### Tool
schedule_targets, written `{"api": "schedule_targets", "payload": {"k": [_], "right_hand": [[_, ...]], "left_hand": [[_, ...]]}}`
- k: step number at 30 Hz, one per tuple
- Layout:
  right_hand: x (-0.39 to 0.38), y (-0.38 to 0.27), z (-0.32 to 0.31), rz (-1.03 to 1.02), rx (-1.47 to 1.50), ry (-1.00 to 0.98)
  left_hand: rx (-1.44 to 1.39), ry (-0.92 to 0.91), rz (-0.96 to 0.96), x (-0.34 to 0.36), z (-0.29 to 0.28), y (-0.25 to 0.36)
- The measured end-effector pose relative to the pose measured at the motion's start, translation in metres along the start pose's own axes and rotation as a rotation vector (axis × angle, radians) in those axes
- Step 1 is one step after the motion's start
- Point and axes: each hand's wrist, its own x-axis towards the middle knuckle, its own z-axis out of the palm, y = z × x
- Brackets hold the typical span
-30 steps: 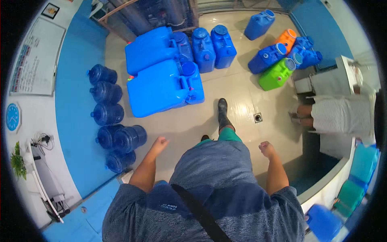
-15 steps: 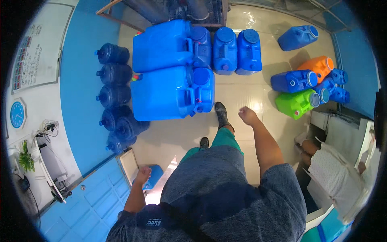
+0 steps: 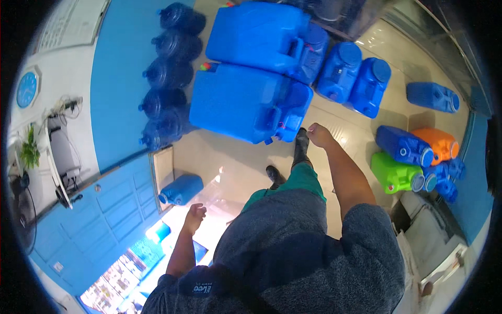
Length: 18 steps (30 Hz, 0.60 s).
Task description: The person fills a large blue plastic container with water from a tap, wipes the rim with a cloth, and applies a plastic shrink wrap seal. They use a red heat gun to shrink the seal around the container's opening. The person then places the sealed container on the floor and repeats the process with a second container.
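Observation:
My left hand hangs at my side over the bright doorway floor. Its fingers are loosely bent and apart, with nothing in them. A blue jug lies beyond it by the door frame. In front of my body, my right hand is loosely closed, and I see nothing in it. Nearest to it in view is a slim blue water container, which stands against a large blue container. Another large blue container is behind that one. My hand appears apart from all of them.
Dark blue round bottles line the left wall. Two slim blue containers stand farther right. On the right are a green jug, an orange jug and several blue jugs. A blue panelled door stands beside the bright doorway at lower left.
My view has turned left, so the containers shift right and appear tilted. The bright doorway has come into view at lower left. My left hand's fingers have loosened.

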Motion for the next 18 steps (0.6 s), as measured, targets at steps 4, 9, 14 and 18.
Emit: {"api": "schedule_targets", "payload": {"k": [4,9,14,18], "right_hand": [[0.053,-0.061,0.031,0.124,0.229,-0.154],[0.080,-0.126,0.065,0.362,0.877,-0.037],[0.073,-0.159,0.095,0.232,1.229,0.089],[0.047,-0.199,0.094,0.133,1.392,-0.091]], "left_hand": [[-0.262,0.065,-0.101,-0.047,0.024,-0.060],[-0.304,0.145,-0.313,-0.117,0.075,-0.128],[-0.340,0.184,-0.356,-0.189,0.157,-0.169],[-0.417,0.273,-0.281,-0.228,0.223,-0.182]]}}
